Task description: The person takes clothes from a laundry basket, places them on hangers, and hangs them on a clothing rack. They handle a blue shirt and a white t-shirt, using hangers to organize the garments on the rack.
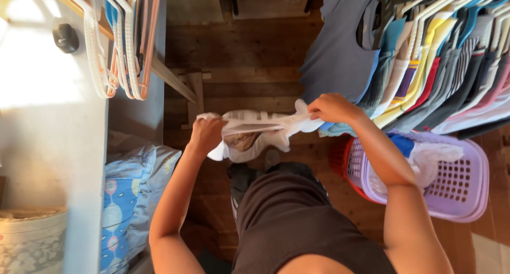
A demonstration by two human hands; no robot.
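A white garment (255, 130) is stretched between both hands above the wooden floor (239, 56): the left hand (206, 133) is closed on its left end and the right hand (332, 108) is closed on its right end. Just beside the right hand hangs a row of clothes (425, 61), under it stands a purple basket (467, 194) with laundry inside. Empty hangers (119, 45) hang at the upper left, and a blue patterned pillow (125, 199) lies at the lower left.

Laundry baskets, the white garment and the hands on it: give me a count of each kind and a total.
Laundry baskets: 2, a lilac basket nested in a red basket
White garment: 1, stretched between both hands
Hands: 2, left hand and right hand, both gripping it
Total: 5
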